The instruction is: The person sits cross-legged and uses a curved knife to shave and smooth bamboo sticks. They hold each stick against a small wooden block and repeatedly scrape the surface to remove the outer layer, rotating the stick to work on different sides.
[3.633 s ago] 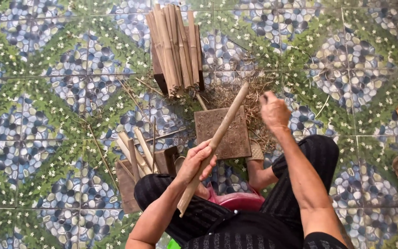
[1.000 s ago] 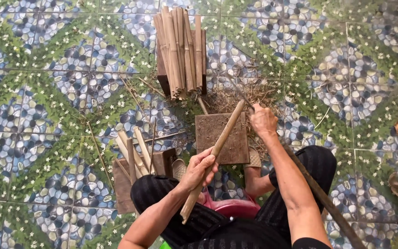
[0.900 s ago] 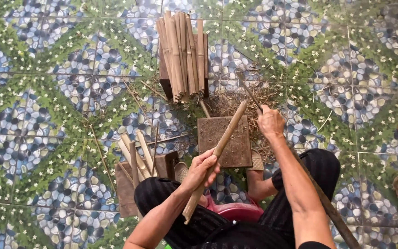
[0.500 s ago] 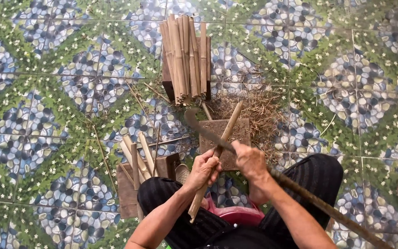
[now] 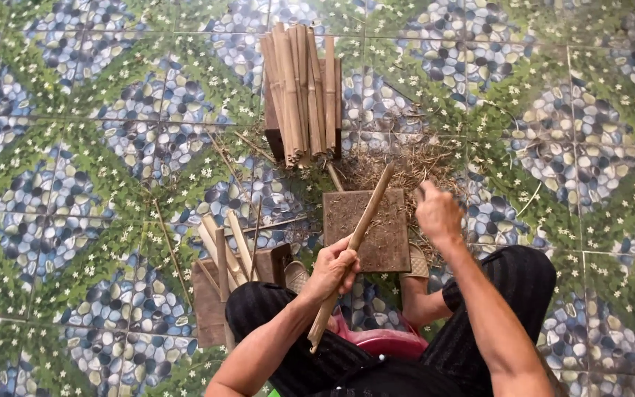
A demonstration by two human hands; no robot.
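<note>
My left hand [image 5: 334, 266] grips a long bamboo stick [image 5: 367, 213] near its lower part. The stick leans up and to the right, with its upper end resting over a square wooden block [image 5: 387, 239] on the floor. My right hand [image 5: 439, 213] is a closed fist just right of the block and beside the stick's top. A small dark piece of a knife [image 5: 420, 193] shows at the fist; the rest of the knife is hidden by my arm. Dry shavings [image 5: 406, 163] lie behind the block.
A bundle of split bamboo strips [image 5: 300, 92] lies on a dark board at the top centre. Several shorter strips [image 5: 223, 246] rest on a brown board [image 5: 211, 309] by my left knee. A red plastic stool [image 5: 385, 342] is under me. The floor is patterned tile [image 5: 75, 184].
Half a second ago my right hand held a long blade across the stick over the block. It has since moved up and right, clear of the stick. My left hand and the stick barely moved.
</note>
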